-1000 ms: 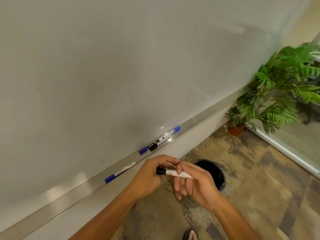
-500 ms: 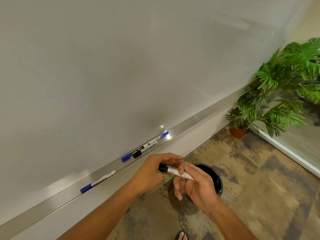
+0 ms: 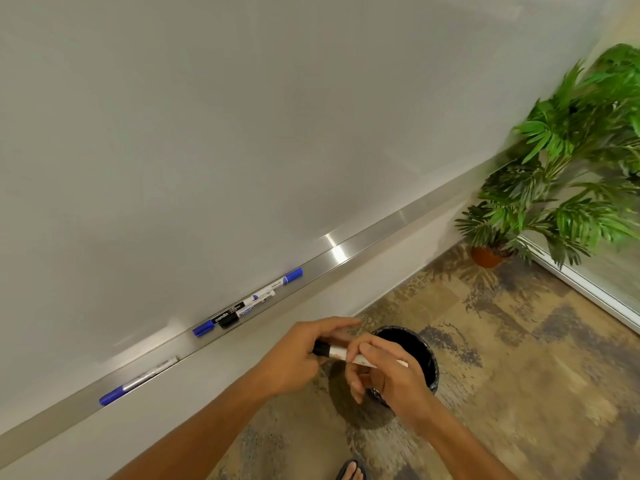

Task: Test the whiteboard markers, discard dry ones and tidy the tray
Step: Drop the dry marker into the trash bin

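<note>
Both hands hold 1 black-capped marker (image 3: 349,355) above the black bin (image 3: 420,358) on the floor. The left hand (image 3: 298,355) curls round the capped end, and the right hand (image 3: 384,372) pinches the white barrel between thumb and forefinger. This looks like the uncapping step before a test stroke, or recapping after one; I cannot tell which. Next, the cap must either come off cleanly or seat fully. The marker's long axis runs left to right, tilted slightly down to the right, cap pointing left. In the metal tray (image 3: 374,237) lie 3 more markers: a blue-capped pen (image 3: 138,382) at the left, then a long blue marker (image 3: 273,285) touching a black marker (image 3: 239,315).
</note>
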Motion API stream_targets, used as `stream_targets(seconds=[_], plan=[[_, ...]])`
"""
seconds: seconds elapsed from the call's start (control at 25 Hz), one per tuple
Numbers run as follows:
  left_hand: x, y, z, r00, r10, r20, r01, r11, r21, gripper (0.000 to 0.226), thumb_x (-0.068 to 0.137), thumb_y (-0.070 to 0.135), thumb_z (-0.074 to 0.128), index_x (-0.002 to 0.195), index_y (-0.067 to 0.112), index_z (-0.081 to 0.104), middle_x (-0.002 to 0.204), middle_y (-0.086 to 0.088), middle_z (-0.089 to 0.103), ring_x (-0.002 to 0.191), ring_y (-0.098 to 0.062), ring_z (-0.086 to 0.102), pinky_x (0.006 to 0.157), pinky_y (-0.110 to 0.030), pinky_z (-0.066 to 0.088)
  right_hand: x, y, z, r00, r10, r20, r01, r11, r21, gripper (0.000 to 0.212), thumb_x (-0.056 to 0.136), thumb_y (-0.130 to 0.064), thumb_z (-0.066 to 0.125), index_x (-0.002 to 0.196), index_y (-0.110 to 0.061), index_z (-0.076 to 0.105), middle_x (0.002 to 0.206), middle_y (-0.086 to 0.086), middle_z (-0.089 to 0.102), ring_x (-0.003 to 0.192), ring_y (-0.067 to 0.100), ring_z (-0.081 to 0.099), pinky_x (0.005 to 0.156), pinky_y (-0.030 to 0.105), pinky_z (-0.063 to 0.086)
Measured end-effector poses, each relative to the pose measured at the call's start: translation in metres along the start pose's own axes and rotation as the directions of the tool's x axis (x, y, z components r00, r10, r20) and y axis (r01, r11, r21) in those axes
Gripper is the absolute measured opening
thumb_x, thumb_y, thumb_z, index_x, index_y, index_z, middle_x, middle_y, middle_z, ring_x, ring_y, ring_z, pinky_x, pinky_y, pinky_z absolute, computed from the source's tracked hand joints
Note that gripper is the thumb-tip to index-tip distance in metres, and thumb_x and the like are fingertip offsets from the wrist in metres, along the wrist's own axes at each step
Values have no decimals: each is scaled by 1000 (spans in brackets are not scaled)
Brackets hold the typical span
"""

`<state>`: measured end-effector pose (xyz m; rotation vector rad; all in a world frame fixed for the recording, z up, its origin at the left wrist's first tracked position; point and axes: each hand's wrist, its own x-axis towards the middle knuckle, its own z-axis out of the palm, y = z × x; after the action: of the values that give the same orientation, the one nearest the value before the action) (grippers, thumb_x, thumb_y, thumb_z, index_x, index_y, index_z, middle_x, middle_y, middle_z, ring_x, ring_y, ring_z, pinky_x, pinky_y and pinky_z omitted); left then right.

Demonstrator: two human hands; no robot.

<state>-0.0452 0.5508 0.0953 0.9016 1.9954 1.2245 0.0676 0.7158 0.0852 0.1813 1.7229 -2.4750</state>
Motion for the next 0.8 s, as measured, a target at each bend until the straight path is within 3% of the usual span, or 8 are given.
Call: stream_targets(seconds=[0.12, 0.2, 0.32, 0.48, 0.56, 0.68, 0.8], plan=[[25, -15, 12, 997, 1, -75, 8, 993, 114, 69, 81, -20, 48, 132, 24, 61, 122, 9, 68, 115, -1, 61, 100, -20, 48, 1, -2, -24, 985, 17, -169, -45, 986, -160, 17, 98, -24, 63, 114, -19, 68, 66, 14, 55, 59, 26, 51, 60, 37, 47], [39, -32, 23, 998, 26, -60, -5, 947, 322, 52, 85, -9, 56, 124, 24, 67, 117, 7, 70, 108, -9, 64, 95, -31, 52, 2, 0, -43, 954, -8, -300, -89, 947, -309, 11, 92, -24, 71, 102, -28, 75, 67, 12, 64, 59, 23, 57, 63, 33, 49], [47, -54, 41, 999, -34, -36, 48, 870, 491, 47, 85, 0, 56, 123, 25, 68, 117, 3, 70, 108, -19, 62, 94, -35, 50, -3, 8, -67, 968, 64, -243, -186, 834, -519, 5, 88, -32, 75, 91, -31, 79, 74, 1, 72, 63, 9, 61, 61, 24, 46], [61, -66, 59, 984, -157, -79, 176, 876, 449, 51, 85, 1, 60, 130, 24, 62, 125, 4, 65, 115, -12, 58, 101, -22, 42, 0, 23, -86, 957, 250, -148, -284, 698, -657, 13, 95, -40, 64, 102, -36, 75, 80, -3, 72, 67, 9, 62, 62, 23, 45], [72, -71, 62, 968, -209, -137, 244, 914, 324, 51, 80, -5, 59, 124, 19, 66, 116, 0, 69, 107, -12, 62, 100, -29, 48, 6, 33, -91, 949, 288, -131, -296, 665, -685, 13, 99, -38, 59, 97, -34, 72, 81, -2, 71, 70, 9, 64, 64, 23, 47], [89, -91, 63, 934, -298, -198, 344, 899, 270, 40, 85, 0, 58, 118, 20, 68, 111, -1, 71, 100, -15, 65, 95, -32, 52, 18, 54, -102, 931, 310, -193, -358, 670, -650, 11, 99, -35, 59, 94, -30, 67, 85, -8, 75, 78, 6, 68, 75, 26, 53], [108, -109, 62, 923, -355, -148, 384, 871, 308, 25, 94, 17, 58, 115, 23, 68, 111, 1, 71, 97, -15, 66, 91, -35, 54, 31, 78, -117, 879, 346, -329, -477, 675, -563, 15, 100, -35, 59, 93, -23, 66, 88, -11, 77, 78, 3, 68, 76, 28, 52]])
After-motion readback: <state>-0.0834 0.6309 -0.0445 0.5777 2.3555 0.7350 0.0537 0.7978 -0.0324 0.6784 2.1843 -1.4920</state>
